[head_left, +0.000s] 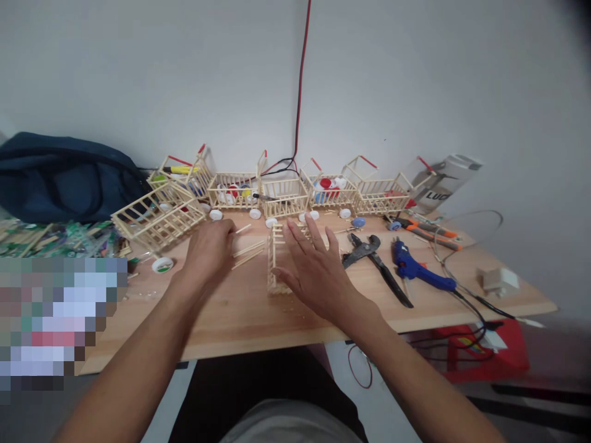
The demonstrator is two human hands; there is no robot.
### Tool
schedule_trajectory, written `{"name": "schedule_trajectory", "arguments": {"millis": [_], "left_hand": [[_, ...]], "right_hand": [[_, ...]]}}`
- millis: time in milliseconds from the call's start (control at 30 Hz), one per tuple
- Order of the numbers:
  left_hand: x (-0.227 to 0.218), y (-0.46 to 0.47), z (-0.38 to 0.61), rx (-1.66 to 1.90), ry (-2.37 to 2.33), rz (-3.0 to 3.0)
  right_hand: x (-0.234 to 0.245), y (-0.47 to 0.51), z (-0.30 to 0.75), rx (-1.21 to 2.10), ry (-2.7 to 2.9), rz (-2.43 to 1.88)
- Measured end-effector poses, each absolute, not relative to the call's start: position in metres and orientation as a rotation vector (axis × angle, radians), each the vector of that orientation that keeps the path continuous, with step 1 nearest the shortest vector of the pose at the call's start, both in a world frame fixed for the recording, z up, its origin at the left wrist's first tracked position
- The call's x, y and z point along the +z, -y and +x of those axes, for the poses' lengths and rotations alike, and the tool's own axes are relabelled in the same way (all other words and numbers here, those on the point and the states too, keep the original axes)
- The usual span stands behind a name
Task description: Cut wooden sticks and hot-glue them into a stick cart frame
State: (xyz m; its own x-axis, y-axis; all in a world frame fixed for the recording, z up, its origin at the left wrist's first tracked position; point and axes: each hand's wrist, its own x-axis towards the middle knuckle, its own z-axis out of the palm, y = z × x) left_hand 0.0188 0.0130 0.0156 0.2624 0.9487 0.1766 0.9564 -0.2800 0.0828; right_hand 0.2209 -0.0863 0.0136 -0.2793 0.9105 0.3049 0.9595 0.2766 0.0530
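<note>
My left hand (210,249) is curled on the table, its fingertips turned down and mostly hidden. A thin wooden stick (244,228) shows right at those fingertips; whether it is gripped I cannot tell. More loose sticks (249,252) lie between my two hands. My right hand (318,271) rests with fingers spread over a small basket-like frame of wooden sticks (272,264), covering much of it. Close to the left wrist stands a larger stick-built basket (159,215), tilted, with a white bottle cap (162,265) below it.
Several stick-built carts with cap wheels and red handles, one being this cart (284,198), line the wall. Pliers (378,267), a blue glue gun (422,271) and orange-handled cutters (429,231) lie right. A blue bag (69,178) and bagged sticks (60,240) sit left.
</note>
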Motion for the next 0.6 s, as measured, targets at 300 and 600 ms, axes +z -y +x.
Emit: {"name": "schedule_trajectory", "arguments": {"millis": [300,600], "left_hand": [[0.0134,-0.0136,0.0175,-0.338,1.857,-2.469],[0.0118,-0.0158,0.0156,-0.328,1.849,-2.488]], "right_hand": [[0.0151,0.0829,0.2146,-0.308,2.379,-1.702],[0.0151,0.0854,0.2229,-0.301,2.329,-1.772]]}}
